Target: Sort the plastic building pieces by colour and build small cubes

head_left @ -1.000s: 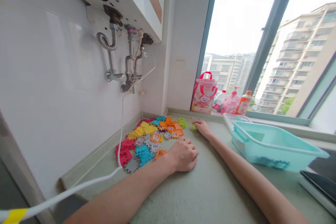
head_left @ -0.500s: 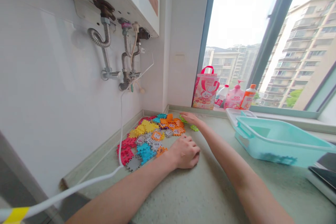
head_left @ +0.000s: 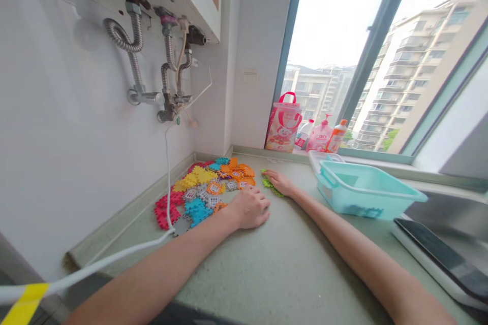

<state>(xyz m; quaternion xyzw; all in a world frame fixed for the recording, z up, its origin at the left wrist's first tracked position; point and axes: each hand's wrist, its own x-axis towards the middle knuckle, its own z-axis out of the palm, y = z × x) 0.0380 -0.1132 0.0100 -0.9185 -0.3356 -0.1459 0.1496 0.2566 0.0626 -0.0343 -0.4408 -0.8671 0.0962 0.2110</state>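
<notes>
My left hand point(head_left: 251, 208) rests on the counter with its fingers curled under; whatever is beneath them is hidden. It lies beside a pile of gear-edged plastic pieces: orange pieces point(head_left: 241, 174), yellow pieces point(head_left: 195, 177), blue pieces point(head_left: 197, 210), red pieces point(head_left: 166, 212) and grey pieces point(head_left: 232, 186). Some carry white printed squares. To the right of the pile, my right hand point(head_left: 280, 183) lies low and fairly flat, its fingers stretched over the green pieces point(head_left: 267, 183). It touches them and partly covers them.
A turquoise plastic bin point(head_left: 375, 183) with dark blue pieces inside stands at the right. Beyond it are bottles point(head_left: 321, 135) and a pink bag point(head_left: 284, 129) by the window. A white cable point(head_left: 125, 250) crosses the left side. A black-topped white device point(head_left: 442, 259) sits at the right.
My right hand has come nearer over the green pieces, which now lie together under its fingers. The left hand keeps its curled pose. The whole view has shifted a little.
</notes>
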